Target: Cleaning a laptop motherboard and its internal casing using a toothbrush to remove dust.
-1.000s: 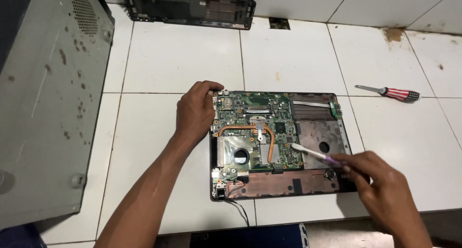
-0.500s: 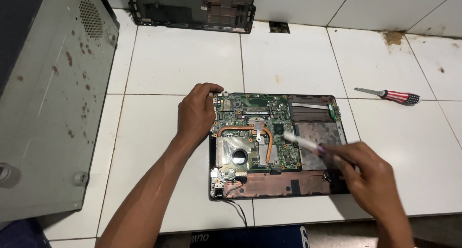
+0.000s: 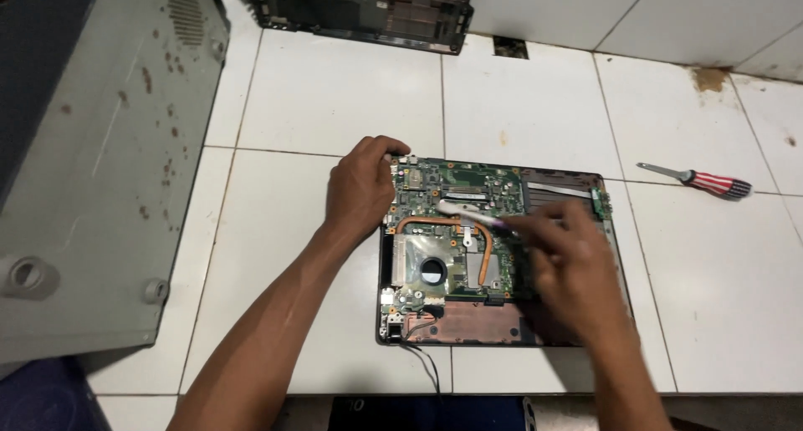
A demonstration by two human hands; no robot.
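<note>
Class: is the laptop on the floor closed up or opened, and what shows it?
Opened. The laptop lies with its cover off, baring the green board, copper pipe and fan.

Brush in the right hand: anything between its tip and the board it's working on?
Nothing visible. The right hand holds the brush, whose pale head lies over the green motherboard near the copper heat pipe. The left hand rests at the board's left edge, clear of the brush.
</note>
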